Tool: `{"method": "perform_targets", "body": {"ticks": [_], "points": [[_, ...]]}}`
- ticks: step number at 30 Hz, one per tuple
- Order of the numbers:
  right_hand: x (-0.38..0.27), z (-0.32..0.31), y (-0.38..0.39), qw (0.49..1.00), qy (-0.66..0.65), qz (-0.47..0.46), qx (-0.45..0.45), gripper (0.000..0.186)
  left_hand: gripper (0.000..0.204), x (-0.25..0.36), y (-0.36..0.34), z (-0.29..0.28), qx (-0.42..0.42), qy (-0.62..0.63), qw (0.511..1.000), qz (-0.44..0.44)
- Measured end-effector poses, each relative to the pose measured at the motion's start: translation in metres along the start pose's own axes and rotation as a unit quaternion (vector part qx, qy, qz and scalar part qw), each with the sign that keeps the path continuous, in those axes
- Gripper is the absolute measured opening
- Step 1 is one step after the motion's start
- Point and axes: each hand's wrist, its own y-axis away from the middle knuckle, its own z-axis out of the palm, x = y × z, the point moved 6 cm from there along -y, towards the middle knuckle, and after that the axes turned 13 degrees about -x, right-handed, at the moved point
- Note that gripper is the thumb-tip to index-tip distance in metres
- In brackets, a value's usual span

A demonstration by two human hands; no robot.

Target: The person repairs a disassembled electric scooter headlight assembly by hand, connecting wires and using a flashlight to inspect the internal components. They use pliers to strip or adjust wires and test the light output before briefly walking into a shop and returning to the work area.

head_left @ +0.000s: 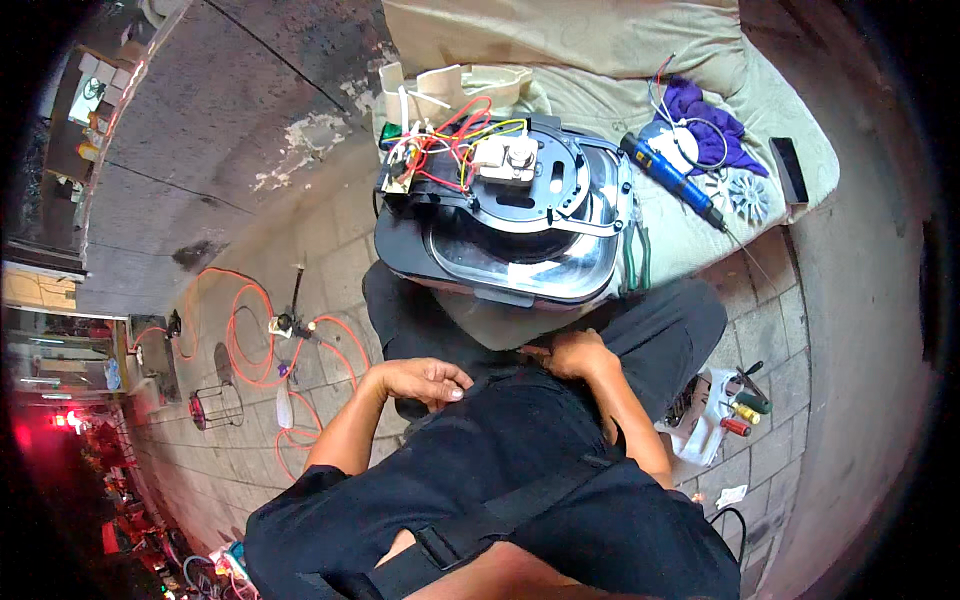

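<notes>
My left hand (425, 381) lies by my lap, its fingers loosely stretched and holding nothing. My right hand (580, 355) is closed over my lap; what its curled fingers hold, if anything, is hidden. Just beyond both hands, a partly opened black appliance (405, 250) with a clear window rests at the near edge of a cloth-covered seat (590, 95). Red, yellow and white wires (465, 135) and a pale motor-like part (506, 158) show on its top. Neither hand touches it. Green-handled pliers (643, 262) lie against its right side.
Right of the appliance lie a blue power screwdriver (672, 180) with a long thin bit, silver fan wheels (748, 197), a purple cloth (705, 125) and a black flat object (789, 170). A white tray (703, 440) holds hand tools at lower right. Orange cord (240, 320) loops over the left paving.
</notes>
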Motion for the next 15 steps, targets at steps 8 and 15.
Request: {"method": "perform_targets", "body": {"ticks": [8,15], "points": [[0.001,-0.076,0.137,0.91,-0.332,-0.2,0.149,0.038,0.047,0.134,0.089,0.04,0.146,-0.204,0.95,0.186],[0.038,-0.147,0.15,0.707,-0.576,-0.206,0.355,0.037,0.035,0.236,0.091,0.049,0.356,-0.241,0.802,0.414]]}}
